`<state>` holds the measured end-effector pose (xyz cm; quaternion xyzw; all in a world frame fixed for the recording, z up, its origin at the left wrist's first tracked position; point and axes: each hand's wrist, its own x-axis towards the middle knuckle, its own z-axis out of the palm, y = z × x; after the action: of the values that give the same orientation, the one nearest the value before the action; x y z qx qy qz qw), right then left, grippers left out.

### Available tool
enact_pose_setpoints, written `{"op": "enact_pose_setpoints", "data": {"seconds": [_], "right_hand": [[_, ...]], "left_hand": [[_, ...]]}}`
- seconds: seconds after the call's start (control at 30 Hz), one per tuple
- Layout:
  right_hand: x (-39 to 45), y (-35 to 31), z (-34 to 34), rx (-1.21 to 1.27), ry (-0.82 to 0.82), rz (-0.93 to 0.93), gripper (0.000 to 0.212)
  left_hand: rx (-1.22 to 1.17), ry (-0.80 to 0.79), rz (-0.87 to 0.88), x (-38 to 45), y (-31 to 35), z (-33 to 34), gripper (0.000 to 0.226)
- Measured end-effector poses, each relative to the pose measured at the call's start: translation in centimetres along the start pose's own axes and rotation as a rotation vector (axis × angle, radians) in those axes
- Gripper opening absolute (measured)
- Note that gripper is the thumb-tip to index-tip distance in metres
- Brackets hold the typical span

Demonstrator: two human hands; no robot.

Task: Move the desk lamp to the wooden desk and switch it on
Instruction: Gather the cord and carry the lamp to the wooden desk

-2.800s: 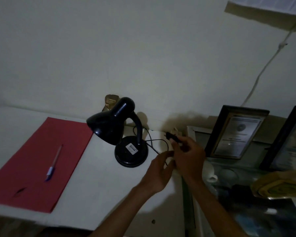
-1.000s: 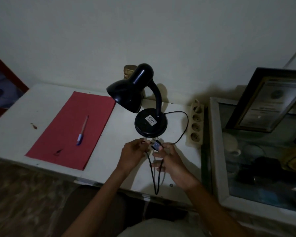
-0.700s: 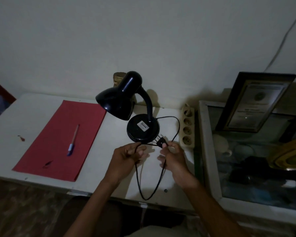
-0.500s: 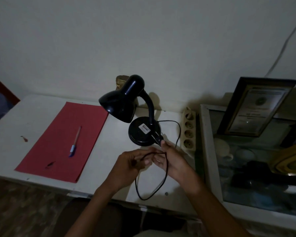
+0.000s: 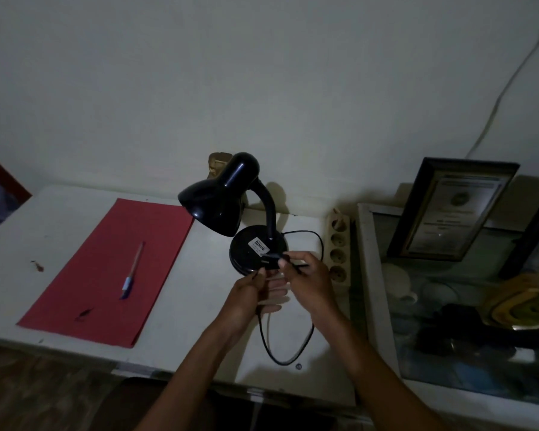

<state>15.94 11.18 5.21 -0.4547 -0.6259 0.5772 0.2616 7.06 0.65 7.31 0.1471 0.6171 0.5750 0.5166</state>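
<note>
The black desk lamp [image 5: 231, 209] stands unlit near the back edge of the white table [image 5: 59, 213], its shade tilted left. Its black cord [image 5: 288, 359] loops toward the front edge. The right hand [image 5: 311, 283], palm down, pinches the plug [image 5: 273, 256] over the lamp's base; the left hand [image 5: 246, 292] pinches the cord just beside it. A power strip [image 5: 339, 253] lies along the right edge. A pen [image 5: 133, 270] rests on a red folder [image 5: 106, 269] to the left.

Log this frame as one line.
stage: cord gathering | right hand: plug | left hand: cord | desk lamp: unlit, unplugged
</note>
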Motion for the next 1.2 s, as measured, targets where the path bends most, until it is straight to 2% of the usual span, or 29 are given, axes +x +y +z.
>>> {"op": "enact_pose_setpoints", "data": {"seconds": [0.17, 0.3, 0.43, 0.53, 0.63, 0.73, 0.8, 0.87, 0.97, 1.07, 1.2], "right_hand": [[-1.6, 2.0, 1.6, 0.000, -0.050, -0.097, 0.025], [-1.8, 2.3, 2.3, -0.052, -0.122, -0.100, 0.023], [-1.4, 1.2, 1.7, -0.138, -0.287, -0.076, 0.041], [-0.7, 0.2, 1.0, -0.199, -0.310, -0.042, 0.028], [0.5, -0.4, 0.1, -0.376, -0.205, -0.029, 0.044], [2.3, -0.8, -0.7, -0.586, -0.171, -0.154, 0.060], [3.9, -1.3, -0.9, -0.638, -0.239, -0.247, 0.088], [6.1, -1.5, -1.0, -0.799, -0.331, -0.307, 0.119], [9.2, -1.1, -1.1, -1.045, -0.490, -0.231, 0.153], [11.5, -0.3, -0.9, -1.149, -0.581, -0.169, 0.166], [12.2, 1.2, -0.3, -1.152, -0.615, -0.236, 0.168]], "left_hand": [[-0.220, 0.035, -0.088, 0.3, 0.0, 0.7, 0.040], [-0.217, 0.101, -0.062, 0.9, -0.7, 0.4, 0.037], [-0.218, 0.154, -0.026, 1.7, -0.9, -0.7, 0.034], [-0.219, 0.179, 0.011, 2.4, -0.9, -1.8, 0.031], [-0.027, 0.292, 0.120, 2.9, -0.9, -3.5, 0.028], [0.205, 0.368, 0.224, 3.2, -0.9, -5.3, 0.030], [0.386, 0.399, 0.296, 3.6, -0.7, -6.4, 0.029], [0.539, 0.421, 0.352, 4.1, -0.4, -7.3, 0.027], [0.684, 0.429, 0.402, 4.9, -0.2, -8.4, 0.030], [0.715, 0.442, 0.409, 5.7, -0.1, -8.8, 0.031], [0.710, 0.446, 0.357, 7.3, 0.2, -8.7, 0.029]]}}
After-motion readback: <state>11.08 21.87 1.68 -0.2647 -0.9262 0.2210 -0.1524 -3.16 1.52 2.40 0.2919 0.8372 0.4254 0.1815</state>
